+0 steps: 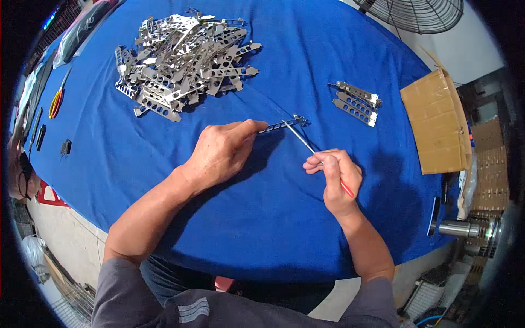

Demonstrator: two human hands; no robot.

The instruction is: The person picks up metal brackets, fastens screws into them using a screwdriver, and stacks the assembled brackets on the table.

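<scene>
My left hand [221,147] is closed on one end of a narrow perforated metal bracket [275,126], which sticks out to the right just above the blue cloth. Pinched in my right hand [340,177] is a slim tool [299,136] with a long silver shaft and a red handle. Its tip meets the bracket between the row of holes and the far end; whether it touches the edge or sits in a hole, I cannot tell. The tool's exact kind is unclear.
A large heap of similar metal brackets [186,63] lies at the back left. Several more brackets [355,104] lie side by side at right, near a cardboard box [436,123]. Scissors [56,103] rest at far left. A fan [421,11] stands behind the table.
</scene>
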